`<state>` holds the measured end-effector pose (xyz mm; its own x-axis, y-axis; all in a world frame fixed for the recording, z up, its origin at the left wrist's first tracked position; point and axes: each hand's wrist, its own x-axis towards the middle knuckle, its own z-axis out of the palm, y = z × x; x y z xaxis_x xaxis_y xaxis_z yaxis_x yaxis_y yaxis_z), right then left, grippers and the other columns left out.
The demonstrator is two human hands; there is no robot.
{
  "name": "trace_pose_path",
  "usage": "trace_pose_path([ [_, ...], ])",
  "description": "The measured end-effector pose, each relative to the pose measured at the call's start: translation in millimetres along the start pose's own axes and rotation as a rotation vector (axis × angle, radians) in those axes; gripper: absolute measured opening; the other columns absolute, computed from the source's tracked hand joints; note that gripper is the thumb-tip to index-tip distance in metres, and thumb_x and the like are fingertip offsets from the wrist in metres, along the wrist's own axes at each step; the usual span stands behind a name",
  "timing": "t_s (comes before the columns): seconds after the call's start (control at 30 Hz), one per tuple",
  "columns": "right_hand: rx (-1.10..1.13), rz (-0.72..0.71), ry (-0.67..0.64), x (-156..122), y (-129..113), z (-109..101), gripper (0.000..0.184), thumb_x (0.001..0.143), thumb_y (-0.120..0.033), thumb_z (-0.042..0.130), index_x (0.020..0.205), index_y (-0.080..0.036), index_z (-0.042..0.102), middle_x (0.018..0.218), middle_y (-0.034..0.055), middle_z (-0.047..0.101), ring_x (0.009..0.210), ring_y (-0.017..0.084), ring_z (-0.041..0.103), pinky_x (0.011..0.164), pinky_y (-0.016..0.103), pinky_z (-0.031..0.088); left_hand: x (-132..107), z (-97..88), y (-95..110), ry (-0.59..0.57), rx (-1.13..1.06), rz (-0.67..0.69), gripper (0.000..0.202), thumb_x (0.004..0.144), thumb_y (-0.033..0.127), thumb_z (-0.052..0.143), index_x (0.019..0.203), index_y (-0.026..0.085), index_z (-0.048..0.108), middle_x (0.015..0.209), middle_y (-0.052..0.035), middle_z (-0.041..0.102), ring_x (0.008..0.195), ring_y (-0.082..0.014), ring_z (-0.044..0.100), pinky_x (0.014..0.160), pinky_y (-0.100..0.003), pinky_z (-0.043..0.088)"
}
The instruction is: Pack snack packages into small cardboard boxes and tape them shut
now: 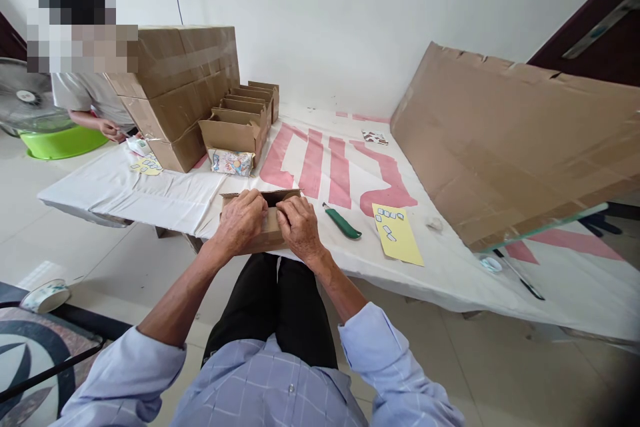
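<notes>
One held box (270,235), one knife (343,223), two yellow sheets (397,235) (147,165)

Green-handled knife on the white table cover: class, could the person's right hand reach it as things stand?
Probably yes. The green-handled knife lies beside the right hand on the white cover, nothing between them, though that hand holds the small brown cardboard box.

Small brown cardboard box (270,240), near table edge: matt, plain. White pink-printed table cover (150,190): thin, creased, faintly sheeny. Green-handled knife (343,222): smooth glossy plastic. Yellow rectangular sheet (400,240): matt paper.
</notes>
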<state>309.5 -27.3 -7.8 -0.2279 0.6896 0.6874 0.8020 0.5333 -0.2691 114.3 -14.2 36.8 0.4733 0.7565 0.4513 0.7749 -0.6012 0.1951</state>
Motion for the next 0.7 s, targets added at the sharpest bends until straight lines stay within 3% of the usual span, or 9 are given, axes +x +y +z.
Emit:
trace_pose_path([
  [0.1, 0.007, 0.017, -0.013, 0, 0, -1, 0.02, 0.112, -0.021, 0.056, 0.113, -0.023, 0.076, 0.106, 0.0091, 0.074, 0.105, 0.028, 0.063, 0.091, 0.043, 0.048, -8, -7.8, -3, 0.084, -0.109, 0.03, 0.019, 0.104, 0.014, 0.052, 0.093, 0.022, 0.065, 0.101, -0.009, 0.072, 0.097, -0.0265, 0.066, 0.091, -0.041, 0.055],
  [0.2, 0.018, 0.025, -0.027, 0, 0, -4, 0.02, 0.112, -0.021, 0.056, 0.115, -0.022, 0.076, 0.108, 0.0097, 0.074, 0.107, 0.029, 0.063, 0.094, 0.043, 0.048, -22, -14.7, -11, 0.158, -0.114, -0.019, 0.013, 0.105, 0.021, 0.056, 0.106, 0.022, 0.068, 0.11, -0.0104, 0.077, 0.108, -0.0298, 0.069, 0.097, -0.045, 0.056],
  [0.3, 0.025, 0.023, -0.042, 1, 0, -7, 0.02, 0.111, -0.02, 0.057, 0.118, -0.021, 0.076, 0.11, 0.0103, 0.074, 0.109, 0.029, 0.063, 0.097, 0.044, 0.047, -37, -16.2, -23, 0.15, -0.088, -0.067, 0.024, 0.101, 0.033, 0.068, 0.12, 0.02, 0.07, 0.122, -0.013, 0.079, 0.12, -0.0355, 0.069, 0.102, -0.05, 0.057],
  [0.4, 0.017, -0.008, -0.047, 6, -2, -11, 0.019, 0.108, -0.019, 0.06, 0.12, -0.021, 0.076, 0.114, 0.0111, 0.074, 0.112, 0.03, 0.063, 0.105, 0.047, 0.046, -44, -13.9, -34, 0.117, -0.155, -0.071, 0.033, 0.099, 0.04, 0.072, 0.125, 0.02, 0.072, 0.123, -0.0131, 0.08, 0.118, -0.0349, 0.071, 0.105, -0.051, 0.058],
  [0.5, 0.03, -0.066, -0.062, 12, -5, -15, 0.022, 0.107, -0.018, 0.062, 0.122, -0.022, 0.077, 0.118, 0.012, 0.075, 0.114, 0.031, 0.064, 0.11, 0.05, 0.047, -44, -10.5, -39, 0.107, -0.197, -0.066, 0.036, 0.097, 0.042, 0.076, 0.125, 0.02, 0.074, 0.123, -0.0135, 0.08, 0.116, -0.0348, 0.073, 0.103, -0.051, 0.059],
  [0.7, 0.125, -0.102, -0.149, 20, -9, -15, 0.024, 0.107, -0.018, 0.061, 0.123, -0.024, 0.078, 0.118, 0.0112, 0.075, 0.113, 0.029, 0.067, 0.104, 0.047, 0.052, -45, -1.4, -41, 0.163, -0.234, -0.074, 0.037, 0.093, 0.041, 0.081, 0.123, 0.02, 0.075, 0.122, -0.0142, 0.08, 0.114, -0.0348, 0.073, 0.103, -0.051, 0.057],
])
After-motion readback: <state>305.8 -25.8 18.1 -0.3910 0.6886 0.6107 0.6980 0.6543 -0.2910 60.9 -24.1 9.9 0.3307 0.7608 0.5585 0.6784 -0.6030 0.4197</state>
